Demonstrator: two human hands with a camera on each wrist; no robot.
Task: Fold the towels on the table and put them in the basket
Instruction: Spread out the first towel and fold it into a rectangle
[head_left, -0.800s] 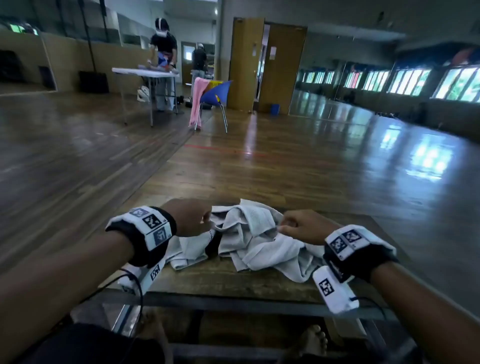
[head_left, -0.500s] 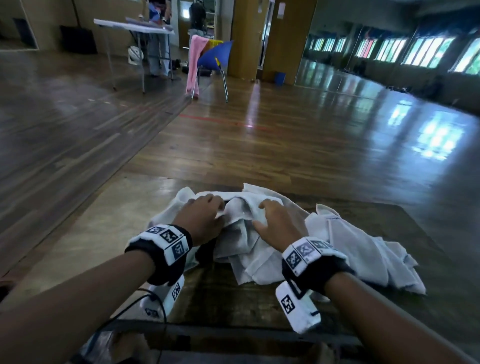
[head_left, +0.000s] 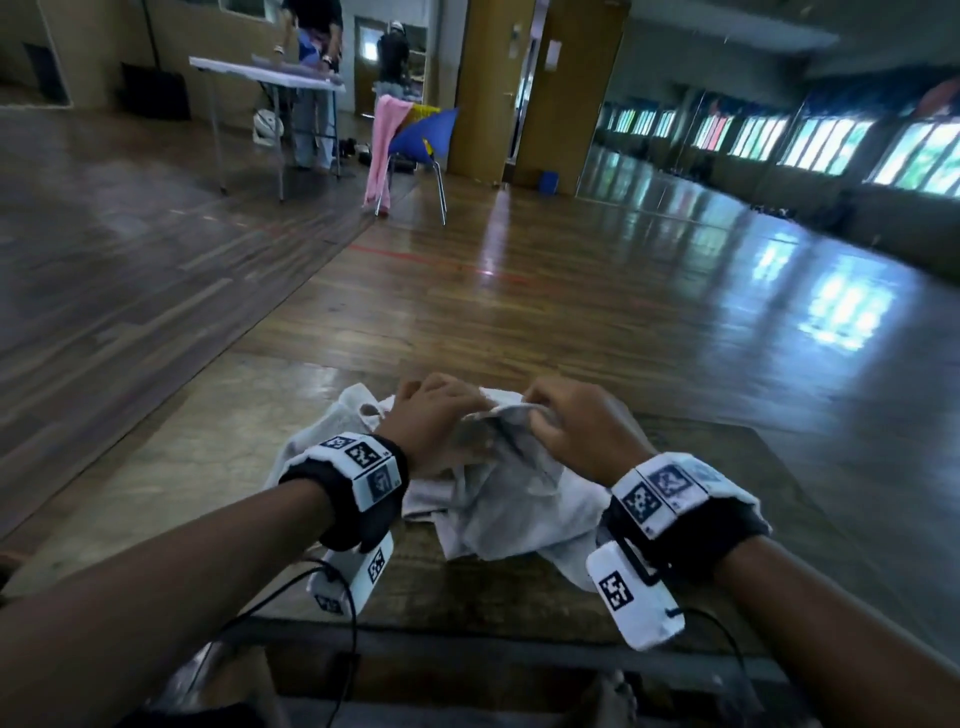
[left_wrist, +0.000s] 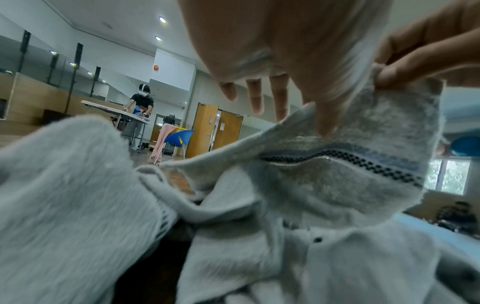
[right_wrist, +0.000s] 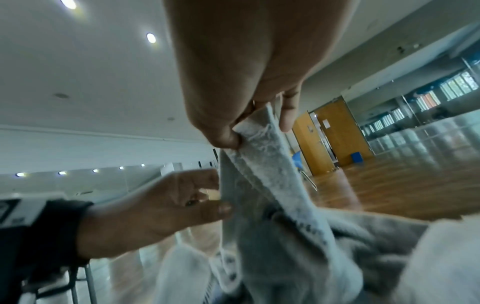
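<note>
Head view: right hand (head_left: 582, 426) and left hand (head_left: 431, 415) pinch crumpled towel's (head_left: 498, 499) raised edge.

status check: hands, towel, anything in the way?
Right hand pinches towel edge. Left hand grips it alongside. Towel bunched, unfolded, on table. Basket not in view.

We have brought both hands together over the crumpled towels. Our right hand (head_left: 576, 431), which lay flat on the pile half a second ago, now pinches an edge of the top towel (head_left: 511, 467) between thumb and fingers and has raised it off the heap. Our left hand (head_left: 431, 415) has slid right from the pile's left side and now touches the same lifted fold. The towels spread out to the right earlier are now hidden behind our right wrist.
</note>
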